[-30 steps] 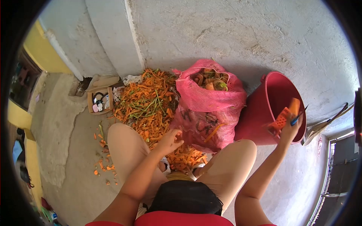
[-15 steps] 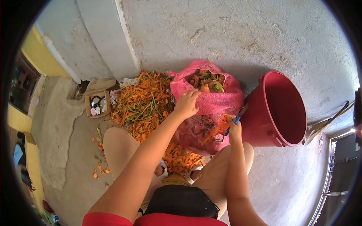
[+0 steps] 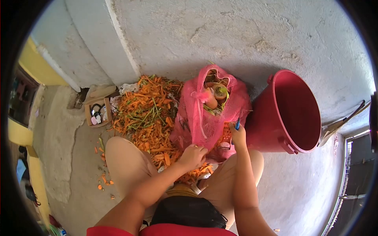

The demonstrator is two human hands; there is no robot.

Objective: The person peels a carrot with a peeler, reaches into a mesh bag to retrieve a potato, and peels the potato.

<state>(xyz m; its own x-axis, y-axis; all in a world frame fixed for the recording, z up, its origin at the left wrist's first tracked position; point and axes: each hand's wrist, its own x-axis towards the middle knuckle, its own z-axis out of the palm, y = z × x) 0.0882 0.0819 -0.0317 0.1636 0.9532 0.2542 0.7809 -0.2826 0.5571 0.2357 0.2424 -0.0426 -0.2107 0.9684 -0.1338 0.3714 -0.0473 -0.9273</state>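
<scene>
A pink mesh sack [image 3: 189,112] stands before me, its mouth open on several carrots [image 3: 212,99] with green tops. My left hand [image 3: 193,157] is closed on the sack's lower front edge and draws the mesh taut. My right hand [image 3: 238,137], beside the sack's right side, is closed round a blue-handled tool [image 3: 237,124]; its working end cannot be made out. Against the mesh near that hand is an orange perforated piece [image 3: 226,133], partly hidden. A heap of orange peelings [image 3: 151,118] with green stalks lies left of the sack.
To the right of the sack a large red bucket [image 3: 264,122] leans tilted, its mouth toward the right. A small cardboard box [image 3: 98,112] with odds and ends sits left of the peelings. Behind everything rises a rough grey wall [image 3: 236,35]. My knees flank the sack.
My left hand has moved from the sack's upper rim down and toward me, pulling the mesh along. The sack's mouth now shows more carrots. My right hand has shifted slightly left and closer.
</scene>
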